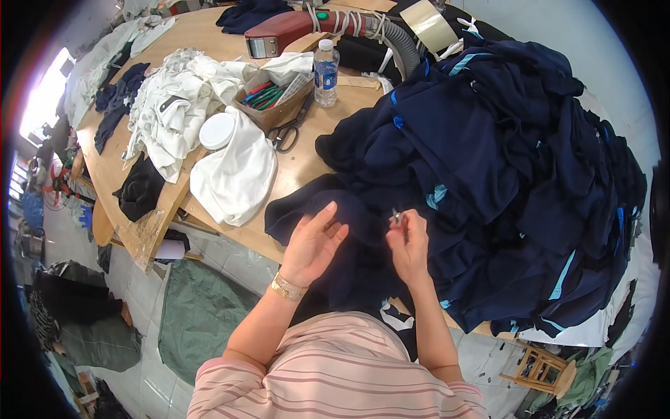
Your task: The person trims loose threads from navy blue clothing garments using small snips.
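My left hand (313, 244), with a gold-coloured watch at the wrist, is raised over dark navy cloth (349, 272) at the table's front edge. Its fingers are apart and hold nothing. To its right, my right hand (410, 241) is closed on a small metal tool (396, 216), perhaps thread snips, whose tip points up and away. The same navy cloth lies beneath both hands and joins a large pile of navy garments (488, 153) with light blue strips on the right.
Beyond my hands are black scissors (286, 134), a box of pens (269, 98), a water bottle (325, 73) and a red cutting device (293, 31). White cloth (234, 174) and a white garment heap (167, 105) lie left. A wooden stool (544, 370) stands below right.
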The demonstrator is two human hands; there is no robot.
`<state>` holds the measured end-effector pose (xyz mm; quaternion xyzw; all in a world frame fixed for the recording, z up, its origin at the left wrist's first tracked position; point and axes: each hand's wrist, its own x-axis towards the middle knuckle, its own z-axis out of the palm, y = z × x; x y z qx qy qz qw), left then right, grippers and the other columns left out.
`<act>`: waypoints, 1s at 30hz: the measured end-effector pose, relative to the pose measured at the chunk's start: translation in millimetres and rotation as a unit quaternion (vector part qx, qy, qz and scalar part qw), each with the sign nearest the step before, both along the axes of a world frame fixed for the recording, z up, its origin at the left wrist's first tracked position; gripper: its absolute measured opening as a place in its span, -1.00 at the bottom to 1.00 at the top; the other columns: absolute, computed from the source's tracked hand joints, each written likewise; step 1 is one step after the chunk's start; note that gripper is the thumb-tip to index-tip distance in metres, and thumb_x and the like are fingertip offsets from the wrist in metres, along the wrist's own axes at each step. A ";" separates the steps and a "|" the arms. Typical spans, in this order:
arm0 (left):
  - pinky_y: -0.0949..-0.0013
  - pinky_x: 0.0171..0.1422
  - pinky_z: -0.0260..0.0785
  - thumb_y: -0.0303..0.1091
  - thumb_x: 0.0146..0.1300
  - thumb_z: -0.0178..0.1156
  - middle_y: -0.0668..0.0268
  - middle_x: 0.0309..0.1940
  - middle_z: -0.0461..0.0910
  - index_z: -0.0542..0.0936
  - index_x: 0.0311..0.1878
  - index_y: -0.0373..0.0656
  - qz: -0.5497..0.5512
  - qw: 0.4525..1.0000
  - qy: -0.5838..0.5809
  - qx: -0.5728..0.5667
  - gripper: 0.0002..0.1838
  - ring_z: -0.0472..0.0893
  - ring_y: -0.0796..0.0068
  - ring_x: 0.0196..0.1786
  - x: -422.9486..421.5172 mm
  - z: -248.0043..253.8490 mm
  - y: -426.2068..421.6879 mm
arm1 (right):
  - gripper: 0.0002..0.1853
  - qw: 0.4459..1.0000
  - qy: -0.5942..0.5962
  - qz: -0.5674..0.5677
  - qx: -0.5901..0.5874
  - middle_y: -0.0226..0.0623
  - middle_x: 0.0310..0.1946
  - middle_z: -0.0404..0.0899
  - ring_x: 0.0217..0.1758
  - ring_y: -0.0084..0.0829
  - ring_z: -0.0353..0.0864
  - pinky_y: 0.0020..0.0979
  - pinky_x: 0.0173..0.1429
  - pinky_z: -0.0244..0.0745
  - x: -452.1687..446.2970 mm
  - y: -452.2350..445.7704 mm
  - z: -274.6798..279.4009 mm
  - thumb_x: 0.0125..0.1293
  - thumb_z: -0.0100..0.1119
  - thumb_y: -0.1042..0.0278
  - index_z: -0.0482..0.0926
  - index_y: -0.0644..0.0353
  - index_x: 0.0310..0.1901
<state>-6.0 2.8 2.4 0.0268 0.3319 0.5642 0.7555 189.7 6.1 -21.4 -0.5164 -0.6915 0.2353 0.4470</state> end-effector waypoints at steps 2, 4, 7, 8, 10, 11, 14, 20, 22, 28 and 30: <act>0.41 0.01 0.50 -0.30 0.27 0.31 0.39 -0.36 0.55 0.60 -0.25 -0.15 -0.002 0.999 0.018 0.033 -0.86 0.54 0.54 -0.17 -5.3 -5.3 3.2 | -0.55 0.998 -0.029 0.044 0.046 -0.27 -0.39 0.37 -0.24 -0.25 0.37 -0.27 -0.01 0.23 -3.9 -0.3 10.7 0.04 0.46 0.10 0.36 0.18 -0.35; 0.33 0.04 0.49 -0.31 0.32 0.25 0.38 -0.32 0.59 0.60 -0.20 -0.19 -0.006 0.999 0.000 0.036 -0.85 0.56 0.52 -0.18 -8.8 -6.1 9.4 | -0.47 0.991 -0.058 0.070 0.101 -0.31 -0.35 0.38 -0.22 -0.26 0.39 -0.25 0.02 0.21 -14.1 0.7 24.4 -0.10 0.56 0.06 0.35 0.15 -0.36; 0.23 0.08 0.48 -0.29 0.37 0.17 0.36 -0.24 0.63 0.60 -0.14 -0.18 -0.022 0.999 0.002 0.044 -0.84 0.59 0.48 -0.17 -12.3 7.0 15.2 | -0.42 0.984 -0.051 0.053 0.164 -0.30 -0.30 0.42 -0.17 -0.26 0.43 -0.26 -0.01 0.25 -22.5 8.5 28.4 -0.19 0.61 0.06 0.36 0.15 -0.34; 0.20 0.10 0.48 -0.29 0.39 0.14 0.35 -0.20 0.64 0.60 -0.12 -0.17 -0.037 0.997 -0.001 0.065 -0.83 0.60 0.47 -0.15 -14.4 11.3 16.0 | -0.42 0.983 -0.036 0.043 0.173 -0.29 -0.29 0.43 -0.16 -0.26 0.43 -0.27 -0.02 0.26 -27.0 10.6 31.0 -0.18 0.61 0.07 0.36 0.15 -0.34; 0.15 0.12 0.47 -0.28 0.42 0.09 0.33 -0.13 0.65 0.60 -0.11 -0.16 -0.050 0.994 0.006 0.100 -0.82 0.61 0.45 -0.11 -16.7 17.8 16.6 | -0.47 0.992 0.036 0.060 0.104 -0.27 -0.30 0.45 -0.19 -0.25 0.44 -0.28 -0.05 0.28 -34.2 13.9 41.6 -0.09 0.57 0.12 0.36 0.17 -0.32; 0.13 0.13 0.46 -0.29 0.43 0.07 0.32 -0.11 0.65 0.60 -0.10 -0.15 -0.048 0.992 0.014 0.114 -0.81 0.61 0.44 -0.08 -16.2 20.3 16.5 | -0.49 0.993 0.072 0.068 0.069 -0.26 -0.30 0.46 -0.20 -0.24 0.44 -0.29 -0.07 0.29 -38.0 15.6 45.5 -0.05 0.55 0.14 0.36 0.18 -0.31; 0.09 0.17 0.45 -0.31 0.46 0.01 0.28 -0.03 0.64 0.57 -0.04 -0.17 -0.031 0.985 -0.007 0.169 -0.79 0.61 0.40 0.01 -17.7 11.4 15.2 | -0.59 0.995 0.059 0.018 -0.073 -0.24 -0.37 0.46 -0.25 -0.23 0.42 -0.29 -0.09 0.31 -53.9 22.5 50.8 0.10 0.44 0.22 0.36 0.21 -0.28; 0.07 0.22 0.41 -0.27 0.49 -0.06 0.22 0.00 0.62 0.53 0.03 -0.20 0.032 0.971 -0.045 0.232 -0.74 0.59 0.31 0.10 -15.5 11.8 21.6 | -0.80 0.935 0.334 0.096 -0.072 -0.45 -0.42 0.34 -0.43 -0.64 0.51 -0.57 -0.27 0.46 -47.1 34.7 43.1 0.39 0.03 0.59 0.24 0.16 -0.36; 0.07 0.23 0.38 -0.27 0.48 -0.03 0.21 -0.03 0.62 0.55 -0.02 -0.17 0.033 0.967 -0.061 0.245 -0.76 0.58 0.28 0.10 -24.3 16.0 28.3 | -0.79 0.910 0.393 0.074 -0.112 -0.42 -0.42 0.36 -0.39 -0.56 0.60 -0.52 -0.23 0.53 -36.7 34.4 39.5 0.40 0.00 0.59 0.23 0.14 -0.35; 0.06 0.30 0.33 -0.18 0.51 -0.11 0.16 0.09 0.57 0.47 0.11 -0.23 0.049 0.970 -0.090 0.223 -0.65 0.54 0.24 0.18 -34.6 12.2 38.1 | -0.79 0.894 0.438 0.073 -0.060 -0.37 -0.37 0.42 -0.32 -0.57 0.56 -0.56 -0.19 0.45 -38.1 33.3 46.4 0.38 0.04 0.59 0.22 0.12 -0.31; 0.06 0.31 0.33 -0.15 0.52 -0.15 0.14 0.11 0.56 0.45 0.13 -0.24 0.046 0.968 -0.088 0.231 -0.62 0.53 0.23 0.20 -32.3 13.9 38.1 | -0.75 0.911 0.399 0.096 -0.021 -0.36 -0.35 0.43 -0.26 -0.58 0.51 -0.57 -0.15 0.40 -52.4 32.5 53.6 0.33 0.12 0.58 0.22 0.12 -0.30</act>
